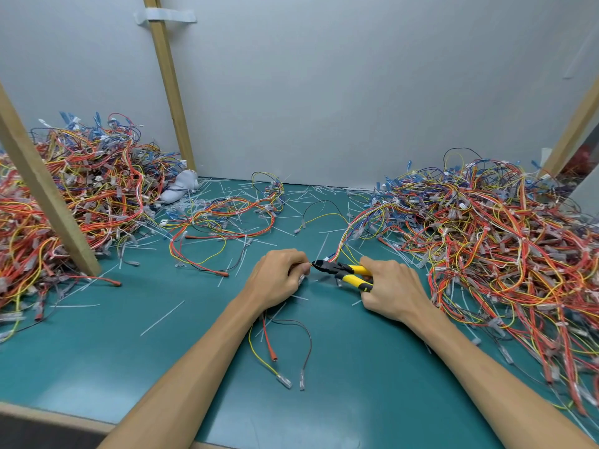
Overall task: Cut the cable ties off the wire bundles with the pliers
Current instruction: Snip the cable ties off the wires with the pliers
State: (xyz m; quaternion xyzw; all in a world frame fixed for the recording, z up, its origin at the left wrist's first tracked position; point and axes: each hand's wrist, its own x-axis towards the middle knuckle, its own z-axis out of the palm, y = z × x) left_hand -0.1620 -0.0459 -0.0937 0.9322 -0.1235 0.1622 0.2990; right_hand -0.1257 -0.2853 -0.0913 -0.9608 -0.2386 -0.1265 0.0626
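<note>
My left hand (279, 277) pinches a wire bundle (340, 251) of red, yellow and blue wires at the middle of the green table. The bundle's loose ends (278, 354) trail toward me under my left wrist. My right hand (390, 288) grips the yellow-handled pliers (345, 273). Their black jaws point left and meet the bundle right at my left fingertips. The cable tie itself is too small to make out between the jaws.
A big heap of wire bundles (505, 241) fills the right side, another heap (84, 192) the left. A smaller bundle (227, 218) lies at the centre back. Cut white tie strips (162, 318) litter the green mat (129, 351). A wooden post (42, 186) leans at left.
</note>
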